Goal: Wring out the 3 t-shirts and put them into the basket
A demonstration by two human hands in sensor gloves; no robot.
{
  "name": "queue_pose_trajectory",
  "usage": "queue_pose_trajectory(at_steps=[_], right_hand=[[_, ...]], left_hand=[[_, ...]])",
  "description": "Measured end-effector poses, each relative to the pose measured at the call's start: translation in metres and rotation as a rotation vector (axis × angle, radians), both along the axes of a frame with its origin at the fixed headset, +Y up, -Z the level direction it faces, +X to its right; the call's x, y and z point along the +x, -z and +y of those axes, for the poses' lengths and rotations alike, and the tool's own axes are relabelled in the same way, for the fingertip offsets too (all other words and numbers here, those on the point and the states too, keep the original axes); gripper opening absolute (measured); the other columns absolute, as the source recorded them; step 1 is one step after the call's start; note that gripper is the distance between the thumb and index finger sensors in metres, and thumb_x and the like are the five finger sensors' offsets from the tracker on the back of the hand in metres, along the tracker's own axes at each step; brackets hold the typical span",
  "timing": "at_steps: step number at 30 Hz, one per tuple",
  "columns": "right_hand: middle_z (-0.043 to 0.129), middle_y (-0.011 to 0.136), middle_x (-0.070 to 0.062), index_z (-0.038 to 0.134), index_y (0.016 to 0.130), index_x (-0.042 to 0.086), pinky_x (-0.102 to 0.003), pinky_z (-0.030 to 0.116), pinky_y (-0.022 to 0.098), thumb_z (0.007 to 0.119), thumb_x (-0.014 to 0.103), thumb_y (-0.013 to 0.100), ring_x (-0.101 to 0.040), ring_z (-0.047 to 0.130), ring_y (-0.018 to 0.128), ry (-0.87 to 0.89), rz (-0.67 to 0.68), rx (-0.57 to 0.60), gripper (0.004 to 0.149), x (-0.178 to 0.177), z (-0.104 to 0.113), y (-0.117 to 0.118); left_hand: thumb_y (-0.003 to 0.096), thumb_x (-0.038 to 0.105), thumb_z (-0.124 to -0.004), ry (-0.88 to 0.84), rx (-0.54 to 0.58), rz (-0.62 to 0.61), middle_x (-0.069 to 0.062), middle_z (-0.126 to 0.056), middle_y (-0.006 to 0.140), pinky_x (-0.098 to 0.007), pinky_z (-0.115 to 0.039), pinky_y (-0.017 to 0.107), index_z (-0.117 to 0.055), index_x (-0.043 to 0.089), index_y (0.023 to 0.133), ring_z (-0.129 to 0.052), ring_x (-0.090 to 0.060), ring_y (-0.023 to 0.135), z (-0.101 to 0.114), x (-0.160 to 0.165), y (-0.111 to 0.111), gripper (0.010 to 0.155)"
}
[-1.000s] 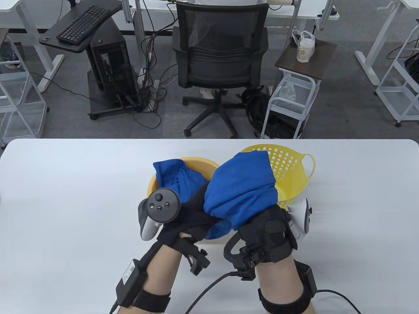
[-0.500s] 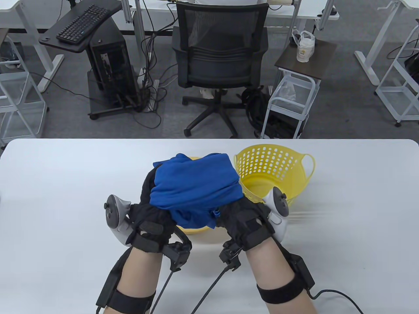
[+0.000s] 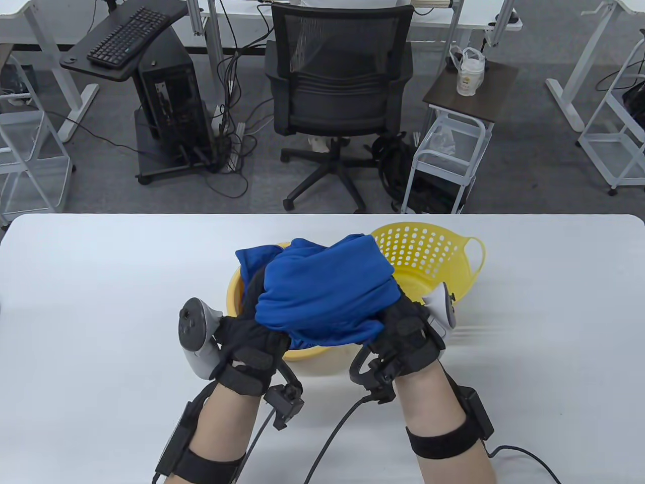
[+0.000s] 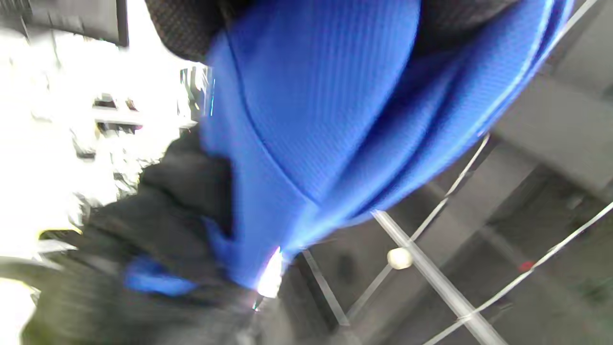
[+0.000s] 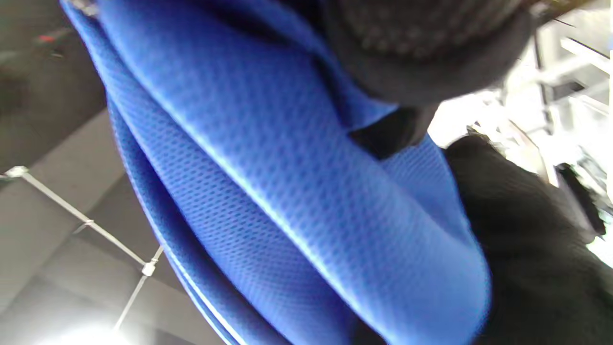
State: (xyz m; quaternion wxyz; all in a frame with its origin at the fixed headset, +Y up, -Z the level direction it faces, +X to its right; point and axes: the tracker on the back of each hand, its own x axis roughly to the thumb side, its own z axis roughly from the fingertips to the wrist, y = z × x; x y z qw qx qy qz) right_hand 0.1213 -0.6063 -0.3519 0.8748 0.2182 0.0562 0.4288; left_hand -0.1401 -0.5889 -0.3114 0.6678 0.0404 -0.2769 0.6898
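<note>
A bunched blue t-shirt (image 3: 322, 287) is held up between both hands above a yellow basin (image 3: 302, 353). My left hand (image 3: 249, 322) grips its left end and my right hand (image 3: 403, 322) grips its right end, fingers curled round the cloth. More blue cloth (image 3: 249, 257) lies in the basin behind. The yellow perforated basket (image 3: 433, 252) stands just right of the basin, its inside showing no shirt. In the left wrist view the blue t-shirt (image 4: 325, 110) fills the frame; in the right wrist view the blue t-shirt (image 5: 268, 191) runs under the gloved fingers (image 5: 421, 52).
The white table (image 3: 101, 302) stretches out on both sides of the basin. Cables (image 3: 327, 438) trail from my wrists over the table's near edge. Beyond the table stand an office chair (image 3: 337, 96) and a small side cart (image 3: 453, 151).
Both hands moved left with the shirt off the basket and turned, trackers now facing outward; in the last half second they shifted slightly right and the shirt bunched tighter.
</note>
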Motion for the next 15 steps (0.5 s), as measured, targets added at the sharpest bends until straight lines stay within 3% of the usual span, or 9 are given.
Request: queue_pose_trajectory(at_steps=[1, 3, 4, 6, 7, 8, 10, 15], right_hand=[[0.075, 0.087, -0.030, 0.060, 0.107, 0.016, -0.029, 0.089, 0.017, 0.079, 0.032, 0.064, -0.038, 0.095, 0.035, 0.020, -0.039, 0.029, 0.049, 0.006, 0.003, 0.000], [0.071, 0.091, -0.029, 0.058, 0.108, 0.020, -0.030, 0.088, 0.021, 0.078, 0.032, 0.065, -0.039, 0.093, 0.039, 0.096, -0.127, 0.114, 0.049, 0.024, 0.012, -0.002], [0.069, 0.093, -0.028, 0.058, 0.108, 0.021, -0.032, 0.087, 0.024, 0.078, 0.031, 0.065, -0.041, 0.092, 0.042, 0.116, -0.159, 0.141, 0.049, 0.029, 0.014, -0.003], [0.066, 0.097, -0.028, 0.058, 0.107, 0.024, -0.036, 0.086, 0.028, 0.079, 0.030, 0.064, -0.044, 0.089, 0.047, 0.106, -0.252, 0.231, 0.049, 0.039, 0.022, -0.007], [0.065, 0.099, -0.028, 0.060, 0.107, 0.025, -0.039, 0.085, 0.031, 0.080, 0.029, 0.063, -0.046, 0.088, 0.050, 0.079, -0.292, 0.333, 0.048, 0.040, 0.028, -0.009], [0.064, 0.100, -0.028, 0.061, 0.106, 0.025, -0.041, 0.085, 0.033, 0.081, 0.028, 0.062, -0.048, 0.086, 0.052, 0.042, -0.300, 0.413, 0.048, 0.040, 0.033, -0.011], [0.065, 0.102, -0.027, 0.064, 0.105, 0.026, -0.047, 0.082, 0.040, 0.083, 0.028, 0.061, -0.052, 0.082, 0.063, -0.053, -0.269, 0.569, 0.048, 0.032, 0.043, -0.018], [0.073, 0.098, -0.025, 0.074, 0.100, 0.023, -0.056, 0.080, 0.046, 0.088, 0.028, 0.056, -0.057, 0.080, 0.070, -0.229, -0.157, 0.730, 0.046, 0.003, 0.053, -0.033]], left_hand=[[0.0608, 0.053, -0.080, 0.075, -0.002, -0.019, -0.018, -0.051, 0.123, -0.055, -0.070, 0.071, -0.047, 0.035, 0.116, -0.069, -0.041, 0.102, 0.002, -0.001, 0.000, 0.066], [0.0622, 0.060, -0.078, 0.301, -0.018, -0.189, -0.017, -0.040, 0.128, -0.053, -0.070, 0.073, -0.027, 0.034, 0.121, -0.068, -0.039, 0.106, 0.004, -0.001, -0.001, 0.082], [0.0623, 0.063, -0.077, 0.317, -0.024, -0.263, -0.018, -0.039, 0.128, -0.053, -0.072, 0.073, -0.019, 0.031, 0.121, -0.070, -0.039, 0.106, 0.004, 0.000, 0.000, 0.088], [0.0613, 0.067, -0.078, 0.181, -0.036, -0.485, -0.019, -0.038, 0.128, -0.049, -0.076, 0.070, -0.014, 0.031, 0.120, -0.077, -0.035, 0.101, 0.001, 0.008, 0.001, 0.094], [0.0605, 0.070, -0.077, 0.036, -0.072, -0.595, -0.020, -0.035, 0.128, -0.046, -0.078, 0.067, -0.009, 0.029, 0.119, -0.080, -0.033, 0.098, -0.002, 0.013, 0.001, 0.099], [0.0596, 0.072, -0.078, -0.051, -0.119, -0.639, -0.022, -0.031, 0.127, -0.044, -0.079, 0.065, -0.007, 0.029, 0.118, -0.082, -0.033, 0.095, -0.004, 0.015, 0.001, 0.101], [0.0580, 0.076, -0.077, -0.180, -0.221, -0.686, -0.024, -0.025, 0.127, -0.043, -0.080, 0.065, -0.005, 0.031, 0.117, -0.078, -0.037, 0.096, -0.011, 0.017, 0.001, 0.104], [0.0565, 0.080, -0.076, -0.211, -0.185, -0.638, -0.026, -0.015, 0.126, -0.051, -0.076, 0.071, -0.002, 0.031, 0.118, -0.064, -0.046, 0.104, -0.010, 0.007, 0.003, 0.108]])
